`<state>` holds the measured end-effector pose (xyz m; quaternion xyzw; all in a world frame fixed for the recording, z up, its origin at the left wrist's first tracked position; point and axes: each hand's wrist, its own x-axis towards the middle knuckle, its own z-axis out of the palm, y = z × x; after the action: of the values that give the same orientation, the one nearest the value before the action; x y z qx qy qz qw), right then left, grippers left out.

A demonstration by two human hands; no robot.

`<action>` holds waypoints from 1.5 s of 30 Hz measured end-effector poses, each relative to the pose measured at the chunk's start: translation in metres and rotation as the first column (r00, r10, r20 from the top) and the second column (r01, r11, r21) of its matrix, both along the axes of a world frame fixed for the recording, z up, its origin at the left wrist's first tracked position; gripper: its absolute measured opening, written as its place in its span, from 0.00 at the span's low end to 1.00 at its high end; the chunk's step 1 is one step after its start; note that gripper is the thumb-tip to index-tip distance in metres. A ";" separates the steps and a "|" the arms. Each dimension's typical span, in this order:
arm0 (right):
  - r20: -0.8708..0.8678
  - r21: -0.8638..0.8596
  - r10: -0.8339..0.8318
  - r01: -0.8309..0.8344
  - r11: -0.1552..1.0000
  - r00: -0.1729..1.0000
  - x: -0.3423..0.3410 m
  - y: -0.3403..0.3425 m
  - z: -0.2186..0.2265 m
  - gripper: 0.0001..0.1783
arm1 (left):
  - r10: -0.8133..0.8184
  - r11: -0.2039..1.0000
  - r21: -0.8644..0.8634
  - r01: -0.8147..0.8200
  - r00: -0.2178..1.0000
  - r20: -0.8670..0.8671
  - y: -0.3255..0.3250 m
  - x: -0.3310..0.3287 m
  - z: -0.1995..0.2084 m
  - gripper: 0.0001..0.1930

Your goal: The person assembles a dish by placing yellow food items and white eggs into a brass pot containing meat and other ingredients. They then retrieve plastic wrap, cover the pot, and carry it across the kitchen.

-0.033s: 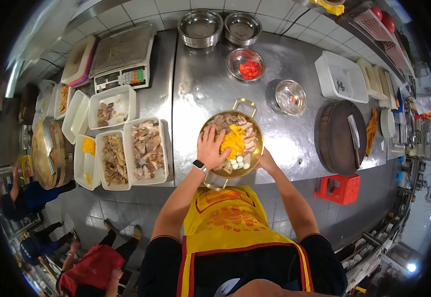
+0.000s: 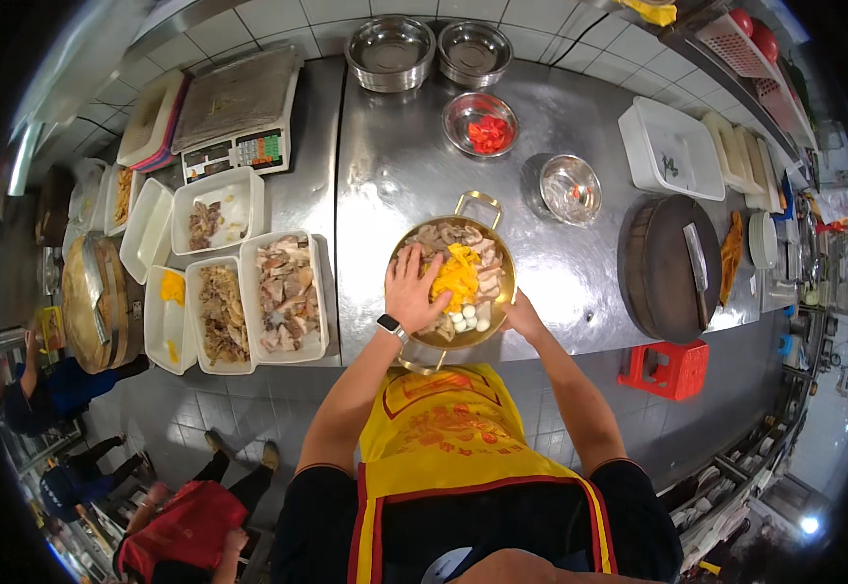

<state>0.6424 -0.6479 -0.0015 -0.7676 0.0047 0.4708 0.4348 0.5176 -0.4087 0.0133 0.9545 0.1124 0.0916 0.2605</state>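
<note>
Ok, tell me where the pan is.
Head view, centre: the pan sits at the near edge of the table, left hand on the food inside, right hand at its right side.

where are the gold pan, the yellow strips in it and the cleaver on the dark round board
Gold pan (image 2: 508,275), head view: bare right inner wall
Yellow strips (image 2: 456,276), head view: middle of the pile
Cleaver (image 2: 697,256), head view: the blade

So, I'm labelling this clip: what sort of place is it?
Probably a restaurant kitchen: round dark chopping block, stacked round shiny metal bowls, and white rectangular plastic tubs of cut meat.
</note>
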 end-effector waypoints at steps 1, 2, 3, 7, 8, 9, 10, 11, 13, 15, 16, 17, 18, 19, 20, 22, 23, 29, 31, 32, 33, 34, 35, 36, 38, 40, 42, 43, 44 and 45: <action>-0.010 0.078 0.022 -0.021 0.997 1.000 0.002 -0.004 -0.004 0.28 | 0.013 0.999 0.045 -0.012 1.000 -0.020 -0.004 0.001 0.001 0.35; -0.015 0.102 0.005 -0.003 0.995 1.000 0.002 -0.002 -0.008 0.28 | 0.041 0.998 0.054 -0.041 0.999 0.005 -0.002 0.002 0.000 0.34; -0.044 0.106 -0.012 0.016 0.994 0.999 0.002 -0.004 -0.010 0.29 | 0.016 0.998 0.065 -0.014 1.000 -0.022 -0.003 0.003 0.002 0.34; -0.039 0.109 0.005 -0.001 0.994 0.999 0.000 -0.003 -0.015 0.29 | 0.015 0.996 0.090 -0.008 0.997 -0.073 0.000 0.005 0.001 0.34; -0.032 0.111 0.008 -0.004 0.994 0.999 -0.001 -0.004 -0.015 0.29 | 0.008 0.995 0.103 0.000 0.996 -0.084 -0.001 0.005 0.000 0.34; -0.022 0.098 -0.003 0.005 0.995 1.000 -0.001 -0.004 -0.016 0.29 | 0.020 0.996 0.093 -0.013 0.997 -0.077 -0.001 0.005 -0.002 0.34; -0.007 0.106 -0.006 0.007 0.994 1.000 -0.002 -0.004 -0.017 0.29 | 0.024 0.996 0.093 -0.017 0.997 -0.072 -0.002 0.005 -0.003 0.34; 0.010 0.100 -0.022 0.020 0.995 1.000 -0.002 -0.005 -0.018 0.29 | 0.035 0.994 0.102 -0.028 0.997 -0.073 -0.003 0.005 -0.004 0.34; 0.025 0.082 -0.021 0.019 0.996 0.999 -0.001 -0.005 -0.020 0.30 | 0.033 0.996 0.087 -0.028 0.998 -0.062 -0.004 0.005 -0.006 0.34; 0.020 0.050 -0.001 0.000 0.999 1.000 0.001 -0.007 -0.021 0.30 | 0.033 0.996 0.084 -0.028 0.998 -0.060 -0.005 0.005 -0.008 0.34; 0.026 0.055 0.015 -0.017 0.998 1.000 0.002 -0.007 -0.021 0.30 | 0.032 0.996 0.083 -0.027 0.998 -0.060 -0.005 0.005 -0.009 0.34; 0.029 0.052 0.022 -0.023 0.998 0.999 0.003 -0.008 -0.021 0.30 | 0.032 0.995 0.091 -0.026 0.998 -0.062 -0.005 0.005 -0.009 0.34; 0.017 0.053 0.014 -0.015 0.998 1.000 0.004 -0.008 -0.022 0.30 | 0.031 0.996 0.085 -0.026 0.998 -0.062 -0.006 0.005 -0.010 0.34; 0.036 0.064 0.023 -0.025 0.998 0.999 0.004 -0.008 -0.021 0.30 | 0.031 0.996 0.089 -0.025 0.998 -0.060 -0.007 0.005 -0.010 0.34; 0.040 0.079 0.018 -0.021 0.997 0.999 0.004 -0.008 -0.021 0.29 | 0.024 0.994 0.104 -0.019 0.998 -0.052 -0.007 0.005 -0.011 0.34; 0.048 0.098 0.022 -0.026 0.995 0.999 0.005 -0.008 -0.020 0.29 | 0.029 0.995 0.097 -0.024 0.998 -0.052 -0.009 0.006 -0.012 0.34; 0.050 0.098 0.031 -0.036 0.995 0.998 0.005 -0.007 -0.020 0.28 | 0.037 0.995 0.095 -0.032 0.997 -0.061 -0.009 0.006 -0.012 0.35; -0.020 0.103 0.091 -0.089 0.991 0.996 0.012 -0.007 -0.001 0.29 | -0.037 0.999 -0.041 0.034 0.995 -0.098 0.003 -0.002 -0.002 0.39; -0.088 0.071 0.107 -0.101 0.992 0.990 0.015 -0.009 0.010 0.30 | -0.031 0.985 -0.172 0.016 0.996 -0.085 0.010 -0.010 0.004 0.44; -0.141 0.014 0.103 -0.102 0.995 0.985 0.019 -0.010 0.016 0.29 | -0.010 0.973 -0.231 -0.009 0.996 -0.084 0.011 -0.014 0.007 0.46; 0.031 -0.043 0.131 -0.130 0.991 0.991 0.019 -0.010 0.021 0.28 | -0.022 0.979 -0.203 -0.003 0.992 -0.122 0.010 -0.017 0.008 0.48; 0.211 -0.103 0.153 -0.134 0.986 0.965 0.020 -0.009 0.025 0.27 | -0.016 0.985 -0.174 -0.012 0.987 -0.161 0.009 -0.020 0.009 0.50; 0.374 -0.173 0.173 -0.114 0.978 0.911 0.021 -0.007 0.029 0.27 | -0.003 0.992 -0.125 -0.023 0.979 -0.204 0.006 -0.021 0.009 0.53; 0.554 -0.195 0.192 -0.097 0.976 0.810 0.020 -0.004 0.032 0.24 | 0.005 0.996 -0.084 -0.026 0.970 -0.243 0.003 -0.021 0.008 0.59; 0.737 -0.090 0.195 -0.192 0.977 0.647 0.022 0.008 0.034 0.23 | 0.022 0.997 -0.066 -0.035 0.981 -0.193 -0.005 -0.019 0.005 0.61; 0.811 -0.039 0.166 -0.231 0.972 0.560 0.022 0.024 0.034 0.22 | 0.031 0.998 -0.043 -0.039 0.985 -0.170 -0.010 -0.017 0.001 0.62; 0.842 -0.059 0.220 -0.321 0.945 0.493 0.024 0.041 0.032 0.23 | 0.045 0.999 -0.013 -0.049 0.976 -0.213 -0.010 -0.015 -0.002 0.63; 0.852 -0.086 0.259 -0.367 0.926 0.455 0.023 0.047 0.031 0.23 | 0.023 0.999 -0.021 -0.028 0.983 -0.183 -0.010 -0.015 -0.003 0.64; 0.839 -0.117 0.303 -0.394 0.912 0.452 0.022 0.053 0.030 0.25 | 0.021 1.000 -0.010 -0.023 0.981 -0.192 -0.009 -0.016 -0.004 0.64; 0.864 -0.114 0.301 -0.427 0.897 0.403 0.021 0.058 0.029 0.25 | 0.018 1.000 0.005 -0.018 0.975 -0.222 -0.008 -0.016 -0.005 0.64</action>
<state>0.6638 -0.5897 0.0277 -0.8509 -0.4106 0.1038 0.3110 0.5021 -0.4166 0.0079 0.9581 0.1494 -0.0132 0.2441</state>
